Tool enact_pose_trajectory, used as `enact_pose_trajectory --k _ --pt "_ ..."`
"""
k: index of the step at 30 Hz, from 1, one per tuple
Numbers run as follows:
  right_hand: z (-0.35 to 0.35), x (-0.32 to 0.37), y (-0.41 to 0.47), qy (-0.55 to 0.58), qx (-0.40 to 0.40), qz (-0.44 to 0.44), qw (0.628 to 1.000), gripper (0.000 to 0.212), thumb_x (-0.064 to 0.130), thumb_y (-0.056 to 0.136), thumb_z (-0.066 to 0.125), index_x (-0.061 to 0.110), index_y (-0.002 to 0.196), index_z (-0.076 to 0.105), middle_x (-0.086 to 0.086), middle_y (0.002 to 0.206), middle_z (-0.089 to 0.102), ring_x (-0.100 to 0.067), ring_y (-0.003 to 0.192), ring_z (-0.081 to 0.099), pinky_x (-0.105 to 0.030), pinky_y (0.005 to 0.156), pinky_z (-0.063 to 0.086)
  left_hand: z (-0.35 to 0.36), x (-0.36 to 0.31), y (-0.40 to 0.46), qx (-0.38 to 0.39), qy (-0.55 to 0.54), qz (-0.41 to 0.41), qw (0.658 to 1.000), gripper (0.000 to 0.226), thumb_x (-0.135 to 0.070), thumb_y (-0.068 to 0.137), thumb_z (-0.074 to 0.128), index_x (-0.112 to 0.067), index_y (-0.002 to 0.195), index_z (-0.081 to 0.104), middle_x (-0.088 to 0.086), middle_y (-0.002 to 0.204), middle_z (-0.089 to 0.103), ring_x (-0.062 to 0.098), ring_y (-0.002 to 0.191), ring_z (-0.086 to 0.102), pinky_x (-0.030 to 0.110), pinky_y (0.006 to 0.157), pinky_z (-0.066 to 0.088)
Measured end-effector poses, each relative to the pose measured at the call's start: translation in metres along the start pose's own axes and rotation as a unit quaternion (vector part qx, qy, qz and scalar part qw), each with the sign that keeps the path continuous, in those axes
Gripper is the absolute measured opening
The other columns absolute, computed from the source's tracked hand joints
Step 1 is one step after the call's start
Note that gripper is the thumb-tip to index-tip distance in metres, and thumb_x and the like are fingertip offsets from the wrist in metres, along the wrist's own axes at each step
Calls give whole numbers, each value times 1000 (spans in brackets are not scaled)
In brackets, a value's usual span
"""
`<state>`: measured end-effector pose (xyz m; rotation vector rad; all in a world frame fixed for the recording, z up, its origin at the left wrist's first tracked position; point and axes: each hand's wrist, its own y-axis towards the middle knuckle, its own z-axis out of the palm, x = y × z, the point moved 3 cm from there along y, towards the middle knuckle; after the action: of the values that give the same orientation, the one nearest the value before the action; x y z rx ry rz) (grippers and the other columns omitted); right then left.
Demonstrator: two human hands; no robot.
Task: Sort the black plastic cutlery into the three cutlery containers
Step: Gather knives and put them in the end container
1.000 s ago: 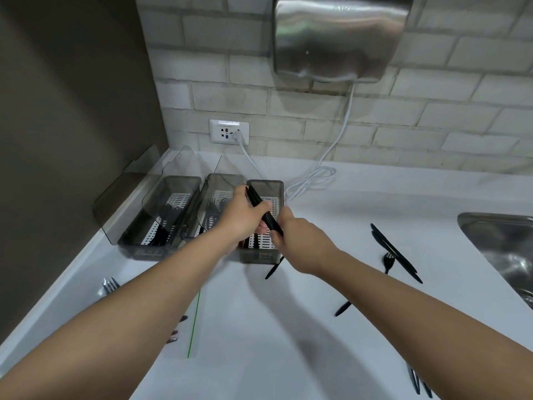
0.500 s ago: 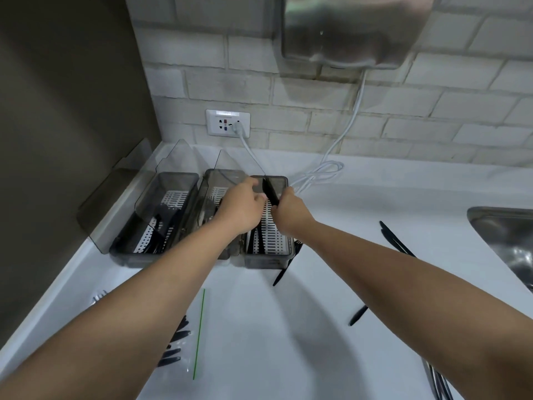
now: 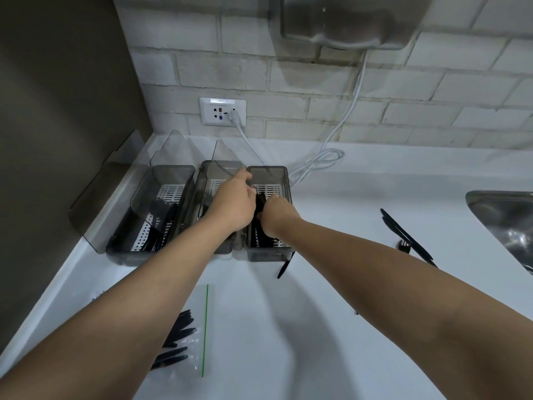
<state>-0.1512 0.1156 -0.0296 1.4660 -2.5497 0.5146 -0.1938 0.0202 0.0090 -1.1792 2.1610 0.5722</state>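
Three smoky grey containers with open lids stand side by side at the back left: left container (image 3: 173,171), middle container (image 3: 215,166) and right container (image 3: 284,180). Black cutlery lies in each. My left hand (image 3: 233,202) and my right hand (image 3: 275,215) meet over the right container, both closed on a bundle of black cutlery (image 3: 261,199) low inside it. One black piece (image 3: 285,265) lies on the counter against that container's front. Black knives (image 3: 403,233) and a fork (image 3: 403,246) lie to the right.
A clear zip bag (image 3: 199,336) with black cutlery in it lies at the near left. A steel sink (image 3: 507,223) is at the right edge. A white cable (image 3: 317,161) coils behind the containers, below a wall socket (image 3: 222,112) and a hand dryer (image 3: 346,21).
Both hands have moved forward and down, lowering the black cutlery bundle from above the right container into it. The view has shifted closer to the containers.
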Motion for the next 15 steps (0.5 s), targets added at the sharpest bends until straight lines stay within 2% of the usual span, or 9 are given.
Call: enact_pose_trajectory --k 2,7,12,15 --pt "-8 -2 -3 9 -15 -6 1000 28 9 95 50 -1 122 51 -15 119 60 -29 106 61 -28 70 43 -2 -1 -2 3 -1 5 1000 41 -16 100 46 -10 141 43 7 120 64 23 116 55 25 88 39" --pt "-38 -19 -26 76 -86 -43 992 38 27 95 54 4 124 48 -18 117 61 -34 105 60 -33 78 45 -4 -10 -11 14 -16 22 1000 41 -20 100 48 -11 139 44 6 118 64 21 110 58 22 85 39" --pt "-64 -60 -61 115 -146 -85 979 37 32 94 56 12 124 52 -6 125 61 -25 109 60 -34 89 48 6 -27 -20 23 -25 59 998 43 -27 97 54 -16 138 46 3 125 60 20 111 59 35 99 46" --pt "-70 -91 -83 108 -159 -79 978 38 33 93 56 15 127 52 -1 129 59 -20 113 57 -33 90 47 24 -43 -31 38 -27 98 994 43 -26 94 59 -16 135 49 3 126 58 17 110 58 30 95 46"
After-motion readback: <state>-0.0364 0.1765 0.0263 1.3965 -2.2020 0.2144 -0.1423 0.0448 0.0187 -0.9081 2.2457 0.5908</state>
